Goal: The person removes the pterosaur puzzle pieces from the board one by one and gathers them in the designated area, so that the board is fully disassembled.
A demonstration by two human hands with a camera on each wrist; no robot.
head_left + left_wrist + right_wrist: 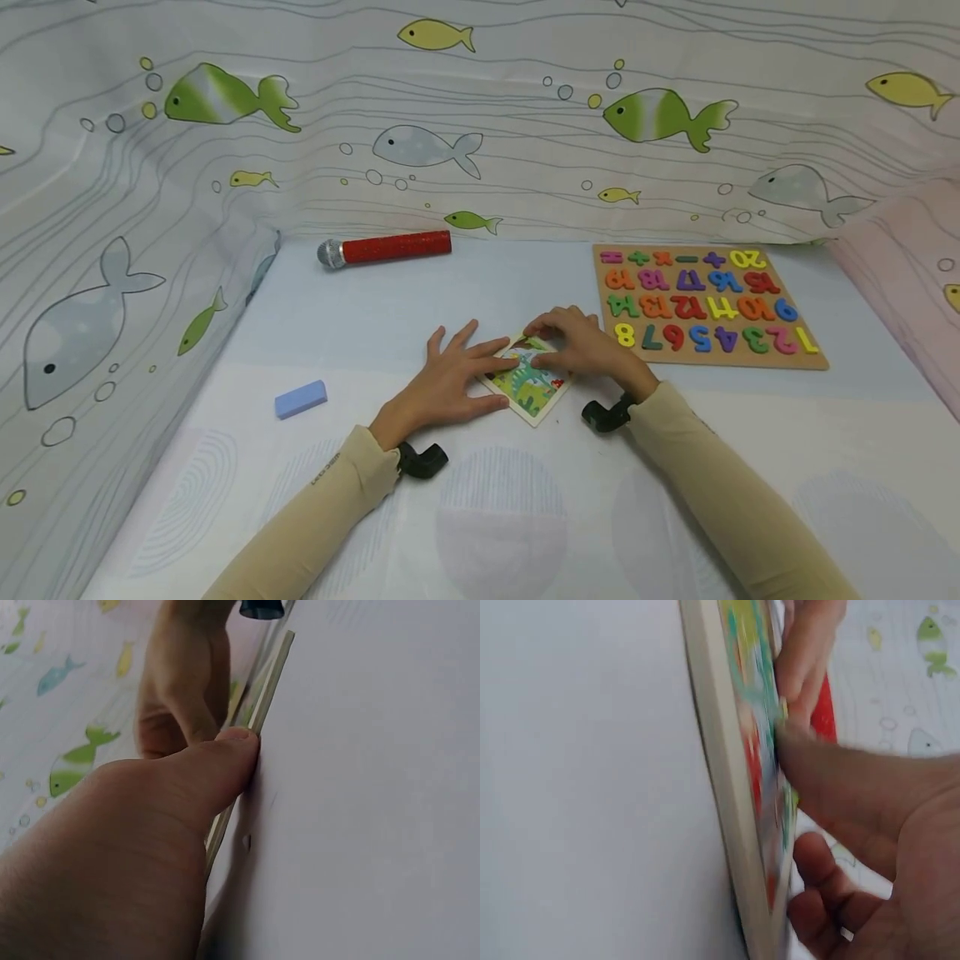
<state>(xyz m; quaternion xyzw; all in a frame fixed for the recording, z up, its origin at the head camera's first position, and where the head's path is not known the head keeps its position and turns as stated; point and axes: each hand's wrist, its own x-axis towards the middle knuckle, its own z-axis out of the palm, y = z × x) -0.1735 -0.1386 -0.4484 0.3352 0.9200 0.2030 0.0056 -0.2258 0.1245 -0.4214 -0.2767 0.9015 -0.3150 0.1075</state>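
Note:
A small square wooden jigsaw puzzle (531, 390) with a green dinosaur picture lies on the table, turned cornerwise, between both hands. From its left side the left hand (450, 379) reaches over it, fingers spread and fairly straight, two fingertips on the picture. In the left wrist view the left thumb (217, 761) presses against the puzzle's pale edge (274, 679). The right hand (588, 343) grips the far right part of the puzzle with bent fingers, its thumb (832, 769) on the picture face. Curled fingers partly hide the far corner.
A board of coloured numbers (708, 308) lies at the back right, near the right hand. At the back left is a red microphone (393, 247). A blue block (301, 399) sits left of the left hand. Fish-printed cloth (525, 183) rises behind the table.

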